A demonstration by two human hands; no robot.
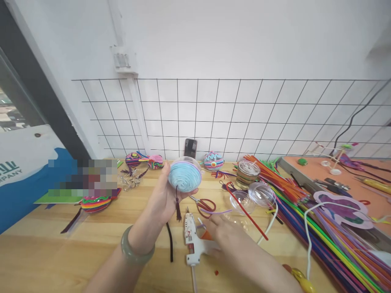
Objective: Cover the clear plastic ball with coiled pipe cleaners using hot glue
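Note:
Raised above the table, my left hand (163, 199) is closed around a ball ornament (185, 177). Light blue pipe cleaner is coiled over its near face, a clear plastic part shows behind, and a dark purple tassel (178, 209) hangs from it. My right hand (227, 234) is low at the table, fingers bent and together; what they hold, if anything, is hidden. Right beside it lies a white glue gun (192, 236), its handle end partly behind that hand. Red-handled scissors (205, 206) and a purple pipe cleaner (216, 211) lie just beyond the fingers.
Clear plastic half shells (261, 193), a tape roll (248, 173) and a red pipe cleaner (247, 211) lie to the right. Many coloured pipe cleaners (324, 232) fill the right side. A white cord (308, 228) crosses them. Decorated balls (214, 160) and a phone (190, 147) stand at the back.

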